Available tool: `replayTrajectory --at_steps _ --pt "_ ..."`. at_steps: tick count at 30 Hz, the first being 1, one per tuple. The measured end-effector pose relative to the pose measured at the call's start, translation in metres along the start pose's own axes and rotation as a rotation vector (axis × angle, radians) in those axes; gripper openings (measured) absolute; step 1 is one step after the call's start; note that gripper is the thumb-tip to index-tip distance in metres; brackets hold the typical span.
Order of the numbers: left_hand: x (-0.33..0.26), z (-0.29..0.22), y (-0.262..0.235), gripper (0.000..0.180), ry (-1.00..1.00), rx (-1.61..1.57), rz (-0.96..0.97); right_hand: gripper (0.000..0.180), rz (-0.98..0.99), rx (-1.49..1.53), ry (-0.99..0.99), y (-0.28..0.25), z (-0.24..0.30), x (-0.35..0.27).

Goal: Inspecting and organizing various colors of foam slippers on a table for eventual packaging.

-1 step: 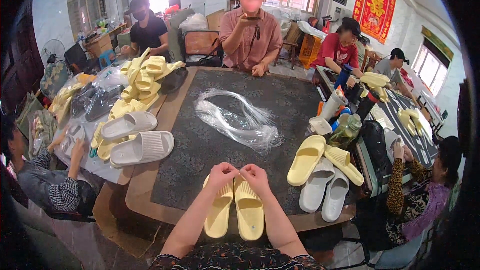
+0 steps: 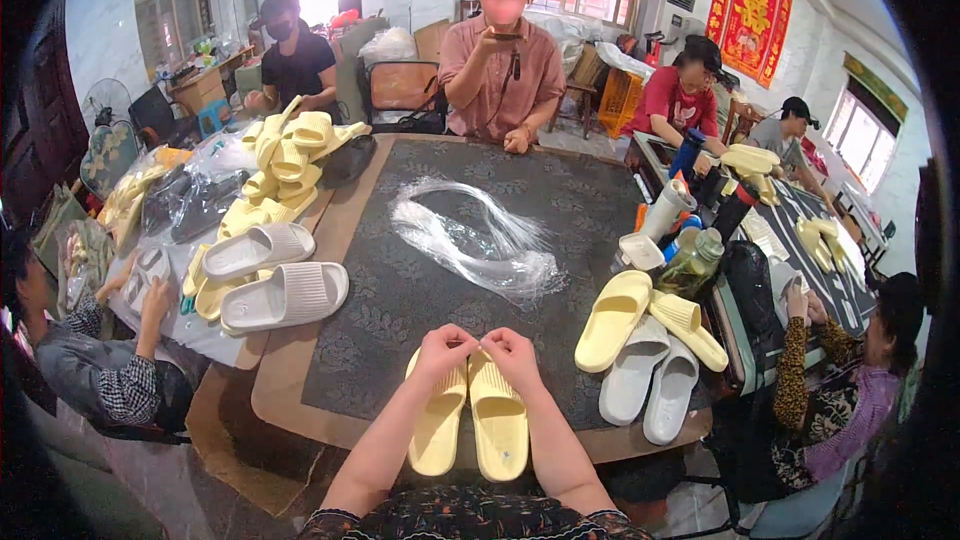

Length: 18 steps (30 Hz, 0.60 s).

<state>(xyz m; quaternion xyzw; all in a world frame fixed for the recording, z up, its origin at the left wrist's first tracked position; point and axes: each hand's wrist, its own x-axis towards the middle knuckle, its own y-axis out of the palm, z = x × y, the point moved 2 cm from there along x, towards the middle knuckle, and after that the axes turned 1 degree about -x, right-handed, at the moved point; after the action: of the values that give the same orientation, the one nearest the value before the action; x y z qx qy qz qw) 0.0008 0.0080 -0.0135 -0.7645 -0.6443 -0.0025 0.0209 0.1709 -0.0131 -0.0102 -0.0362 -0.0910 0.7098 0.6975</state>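
A pair of yellow slippers lies side by side at the table's near edge, soles down and toes pointing away from me. Above the toe of the left slipper [image 2: 436, 432], my left hand [image 2: 446, 352] is closed in a pinch. My right hand [image 2: 510, 358] pinches the same way over the right slipper [image 2: 499, 430]. Their fingertips almost meet between the two toes. Whatever the fingers hold, if anything, is too small to make out. Beyond my hands lies a loose bundle of clear plastic strands [image 2: 480, 240].
Yellow slippers [image 2: 612, 320] and grey slippers [image 2: 634, 380] lie at my right, near bottles and a cup [image 2: 668, 208]. Left, grey slippers [image 2: 285, 300] sit by a yellow slipper pile [image 2: 290, 160]. Several people work around; one stands across the dark-topped table [image 2: 370, 340].
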Motion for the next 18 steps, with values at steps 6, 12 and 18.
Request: replayTrajectory --at_steps 6,12,18 --pt "-0.001 -0.008 -0.002 0.014 -0.023 0.026 -0.009 0.013 -0.120 0.092 0.019 0.000 0.003 0.001" --pt "0.002 0.000 -0.001 0.015 0.012 0.064 -0.024 0.014 -0.139 0.037 -0.008 -0.002 -0.002 0.002" --pt "0.001 -0.005 0.001 0.016 0.070 0.108 0.009 0.014 -0.042 0.015 -0.031 0.002 -0.009 0.003"
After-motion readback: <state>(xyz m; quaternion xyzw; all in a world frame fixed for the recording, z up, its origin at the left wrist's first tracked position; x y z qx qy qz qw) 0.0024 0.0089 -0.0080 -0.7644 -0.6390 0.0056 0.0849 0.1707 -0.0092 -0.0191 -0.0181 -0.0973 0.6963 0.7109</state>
